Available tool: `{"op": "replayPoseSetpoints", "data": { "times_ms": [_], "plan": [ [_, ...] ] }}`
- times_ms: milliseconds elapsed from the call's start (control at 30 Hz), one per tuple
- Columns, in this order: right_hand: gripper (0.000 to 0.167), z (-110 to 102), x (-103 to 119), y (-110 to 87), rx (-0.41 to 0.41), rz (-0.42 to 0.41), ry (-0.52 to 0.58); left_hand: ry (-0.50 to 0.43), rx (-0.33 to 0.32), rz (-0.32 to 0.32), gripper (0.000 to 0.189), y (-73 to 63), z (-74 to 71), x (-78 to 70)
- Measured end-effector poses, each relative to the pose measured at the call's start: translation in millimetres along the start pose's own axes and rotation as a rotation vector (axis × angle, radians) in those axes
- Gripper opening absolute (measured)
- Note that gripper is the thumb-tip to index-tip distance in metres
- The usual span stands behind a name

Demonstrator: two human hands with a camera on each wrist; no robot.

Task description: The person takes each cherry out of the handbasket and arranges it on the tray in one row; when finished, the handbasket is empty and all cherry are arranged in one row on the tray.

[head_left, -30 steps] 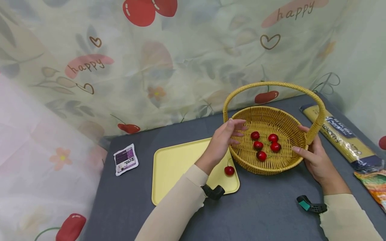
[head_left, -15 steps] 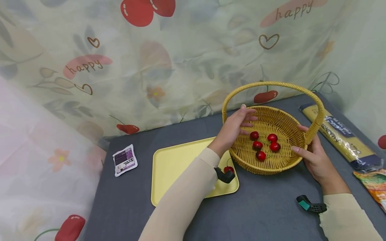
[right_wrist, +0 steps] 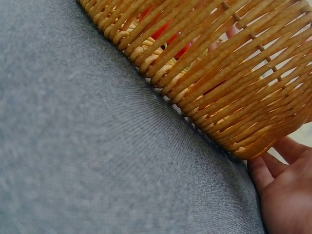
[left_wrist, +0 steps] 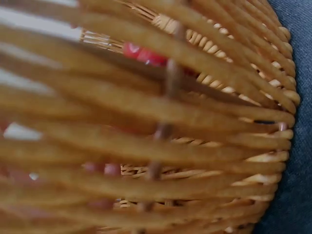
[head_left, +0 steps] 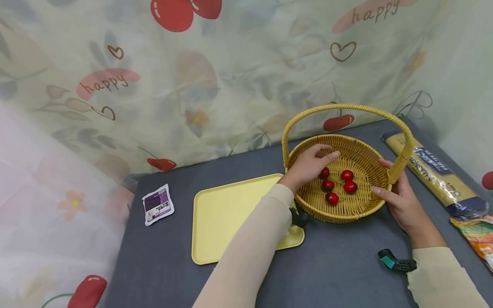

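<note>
The left hand point(head_left: 308, 166) is reached over the left rim of the basket point(head_left: 339, 217), thumb and fingers parted, with nothing seen to be held between them. The nearest cherry point(head_left: 325, 172) is partly covered by that hand; whether it is touched cannot be told. Four other cherries point(head_left: 332, 198) are grouped to its right and below, on the basket floor. The basket's right rim is grasped by the right hand point(head_left: 402, 205), thumb laid inside. Left of the basket, the yellow tray point(head_left: 219, 222) is partly hidden by the left sleeve point(head_left: 258, 239). Farther left, a small packet point(head_left: 158, 205) is seen.
</note>
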State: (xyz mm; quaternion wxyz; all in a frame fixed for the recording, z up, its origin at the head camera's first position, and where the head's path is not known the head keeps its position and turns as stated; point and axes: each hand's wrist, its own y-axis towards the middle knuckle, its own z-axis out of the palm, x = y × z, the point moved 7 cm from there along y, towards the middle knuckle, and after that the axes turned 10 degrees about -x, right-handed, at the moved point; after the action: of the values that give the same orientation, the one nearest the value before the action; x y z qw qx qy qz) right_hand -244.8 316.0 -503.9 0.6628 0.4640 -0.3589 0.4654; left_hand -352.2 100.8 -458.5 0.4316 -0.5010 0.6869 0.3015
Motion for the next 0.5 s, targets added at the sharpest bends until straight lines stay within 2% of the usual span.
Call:
{"op": "replayPoseSetpoints", "data": {
  "times_ms": [267,400,500],
  "plan": [
    [0.072,0.8,0.3,0.7,0.001,0.001,-0.006,0.254,0.023,0.020,0.046,3.6,11.3,4.6],
    [0.072,0.3,-0.9,0.4,0.003,0.002,-0.010,0.363,0.013,0.001,0.042,5.1,13.9,8.1],
    [0.072,-0.2,-1.6,0.1,0.005,0.000,-0.014,0.406,0.016,-0.017,0.037,5.5,15.6,10.4]
  ]
}}
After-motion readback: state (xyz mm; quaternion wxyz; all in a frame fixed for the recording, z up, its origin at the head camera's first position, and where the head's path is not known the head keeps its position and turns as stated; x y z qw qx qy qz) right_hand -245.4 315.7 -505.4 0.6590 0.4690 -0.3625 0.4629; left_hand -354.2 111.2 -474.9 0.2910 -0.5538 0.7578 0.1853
